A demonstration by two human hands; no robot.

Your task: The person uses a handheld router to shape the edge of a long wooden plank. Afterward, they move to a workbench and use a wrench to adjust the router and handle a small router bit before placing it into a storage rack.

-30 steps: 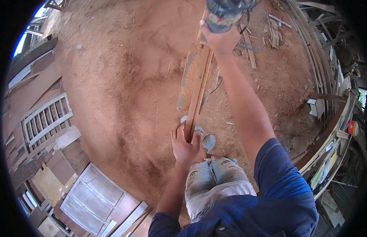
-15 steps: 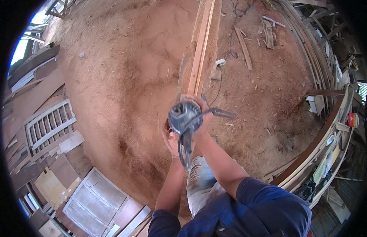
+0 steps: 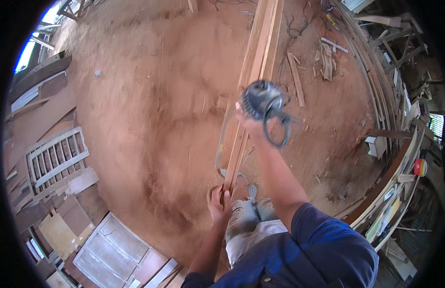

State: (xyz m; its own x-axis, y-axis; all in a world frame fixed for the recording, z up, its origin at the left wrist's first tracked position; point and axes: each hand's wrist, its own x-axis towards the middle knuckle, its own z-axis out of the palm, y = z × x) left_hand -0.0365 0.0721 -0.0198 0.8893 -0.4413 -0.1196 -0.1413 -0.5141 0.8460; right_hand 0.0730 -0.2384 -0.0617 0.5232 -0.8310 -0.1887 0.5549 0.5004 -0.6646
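Observation:
A long wooden strip (image 3: 239, 158) runs away from me on a longer board (image 3: 275, 29). My left hand (image 3: 219, 202) is closed round the strip's near end, above my knees. My right hand (image 3: 249, 120) grips a dark, round-topped power tool (image 3: 261, 98) with a looping black cord, over the middle of the strip. The tool and right hand are blurred by motion, and the tool's base is hidden. My feet in pale clogs (image 3: 252, 191) show beside the near end.
Loose offcuts (image 3: 295, 79) and cables (image 3: 293, 31) lie on the sawdust-covered ground. Old boards, a slatted frame (image 3: 57, 158) and a white panel (image 3: 112, 245) lie at left. Long timbers and a curved stack of planks (image 3: 390, 182) line the right, with a red tin (image 3: 420, 167) on it.
The tool in my right hand came from the strip's far part down to near my left hand, then moved back up to the middle. My left hand stays at the near end.

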